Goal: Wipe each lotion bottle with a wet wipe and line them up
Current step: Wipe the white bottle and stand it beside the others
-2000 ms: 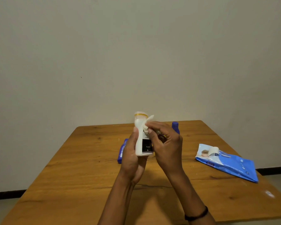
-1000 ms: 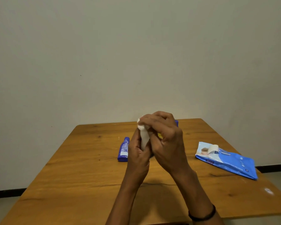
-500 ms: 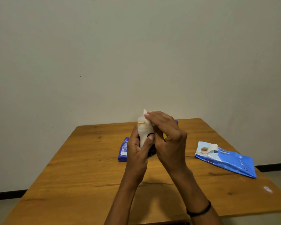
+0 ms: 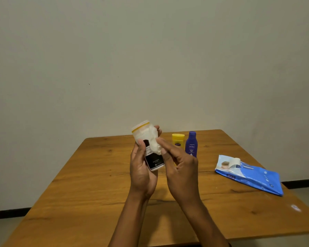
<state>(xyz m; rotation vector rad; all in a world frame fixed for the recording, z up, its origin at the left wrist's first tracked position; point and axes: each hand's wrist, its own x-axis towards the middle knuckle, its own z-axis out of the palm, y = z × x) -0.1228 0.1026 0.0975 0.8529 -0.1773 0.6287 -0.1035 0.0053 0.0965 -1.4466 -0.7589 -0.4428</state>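
The left hand (image 4: pixel 141 173) grips the white plastic lotion bottle with a yellow ring (image 4: pixel 146 141), now tipped sideways above the wooden surface (image 4: pixel 89 184). The right hand (image 4: pixel 180 172) pinches the crumpled white wet wipe (image 4: pixel 154 142) against it, lower than before, so wiping goes on. Behind the white bottle stand a yellow bottle (image 4: pixel 178 141) and a dark blue bottle (image 4: pixel 191 144). Nothing blocks them.

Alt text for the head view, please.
Left hand holds a white lotion bottle tilted above a wooden table while the right hand presses a wet wipe against it. Behind stand a yellow bottle and blue bottle; a wipes pack lies right.
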